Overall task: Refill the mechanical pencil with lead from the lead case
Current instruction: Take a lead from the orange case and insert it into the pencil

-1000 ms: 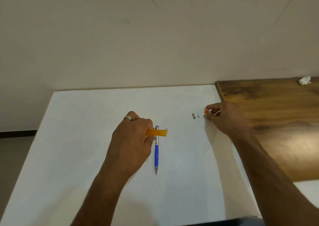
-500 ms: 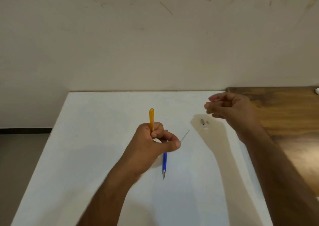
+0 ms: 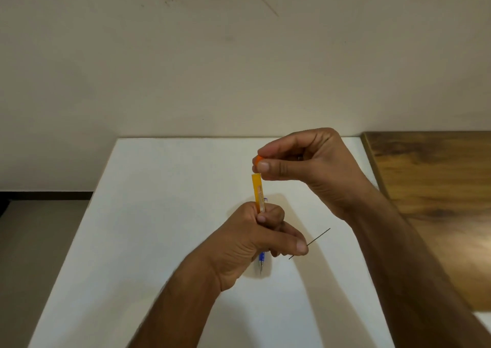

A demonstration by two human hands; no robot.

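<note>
Head camera, looking down at a white table [image 3: 164, 241], shows both of the person's bare hands raised over its middle. Using the orange lead case [image 3: 258, 192] as the landmark: it stands nearly upright, its open top end pointing up and away from the person, its lower part buried in the left hand [image 3: 247, 244]. That hand is curled into a fist around the case, and at the same time its thumb and forefinger pinch a thin dark pencil lead [image 3: 310, 242], which sticks out below and to the right of the case, slanting up to the right.

Just above the case's open end, the right hand [image 3: 310, 169] hovers with fingers bent and thumb pressed to forefinger, squeezing a small orange cap [image 3: 257, 159]. The cap sits directly over the case mouth, close to it but apart.

Below the case, the blue mechanical pencil [image 3: 261, 261] lies on the table, mostly hidden by the left hand; only its blue lower barrel and metal tip show under the wrist, and a sliver of its other end peeks out right beside the case.

Well to the right of the case, a brown wooden surface [image 3: 438, 188] adjoins the white table. Beyond the case rises a plain cream wall [image 3: 239, 55].
</note>
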